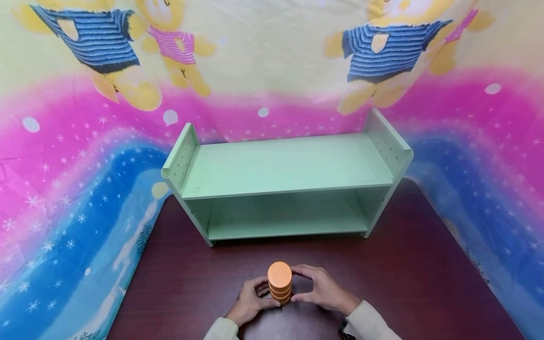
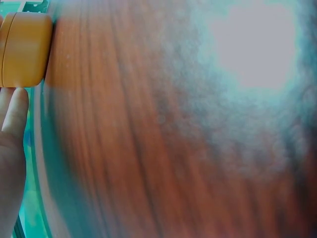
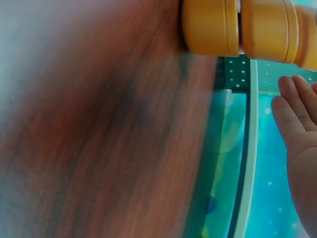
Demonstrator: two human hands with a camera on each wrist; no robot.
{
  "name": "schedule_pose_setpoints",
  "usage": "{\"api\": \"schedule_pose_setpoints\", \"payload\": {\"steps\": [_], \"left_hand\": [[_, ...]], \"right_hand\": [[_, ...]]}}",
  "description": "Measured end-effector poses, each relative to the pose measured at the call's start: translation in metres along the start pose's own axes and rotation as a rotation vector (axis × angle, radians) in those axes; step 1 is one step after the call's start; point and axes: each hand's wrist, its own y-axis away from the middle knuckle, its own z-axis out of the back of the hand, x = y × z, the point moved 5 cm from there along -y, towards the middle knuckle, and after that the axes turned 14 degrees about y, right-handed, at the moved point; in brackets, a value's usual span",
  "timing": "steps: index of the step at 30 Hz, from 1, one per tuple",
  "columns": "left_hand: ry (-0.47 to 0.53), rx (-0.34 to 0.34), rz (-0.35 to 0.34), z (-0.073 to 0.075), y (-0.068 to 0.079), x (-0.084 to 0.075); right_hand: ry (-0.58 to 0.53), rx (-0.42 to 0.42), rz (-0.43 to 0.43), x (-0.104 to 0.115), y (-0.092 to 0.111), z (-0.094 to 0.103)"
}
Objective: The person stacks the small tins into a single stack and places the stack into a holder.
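Observation:
A stack of several round orange canisters point(image 1: 279, 275) stands near the front of the dark wooden table, between both hands. My left hand point(image 1: 248, 301) holds it low from the left, thumb across the front near the base and fingers at the far side. In the left wrist view, a fingertip point(image 2: 20, 96) meets the side of the lowest canister point(image 2: 27, 49). From the right, my right hand point(image 1: 320, 289) holds the stack, index finger high up and thumb lower at the front. Its other fingers point(image 3: 287, 116) extend straight, apart from the canisters point(image 3: 267, 29), in the right wrist view.
A pale green two-tier shelf point(image 1: 289, 163) with raised side panels stands at the back of the table point(image 1: 178, 283). Behind it and along both sides hangs a printed cloth point(image 1: 263, 75) with cartoon bears and snowflakes.

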Motion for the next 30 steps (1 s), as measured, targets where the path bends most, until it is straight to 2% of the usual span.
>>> {"api": "schedule_pose_setpoints", "payload": {"steps": [9,19,27,30], "left_hand": [[-0.003,0.003,-0.014,0.001,0.000,0.001],[0.011,0.022,-0.061,0.000,0.001,0.000],[0.002,0.011,-0.016,0.001,0.000,0.001],[-0.003,0.012,-0.018,0.001,0.000,0.002]], "right_hand": [[0.011,-0.007,-0.016,-0.006,0.005,-0.009],[0.051,0.034,-0.079,-0.013,0.007,-0.021],[0.042,0.066,-0.095,-0.014,0.006,-0.030],[0.035,0.070,-0.097,-0.015,0.007,-0.033]]}}
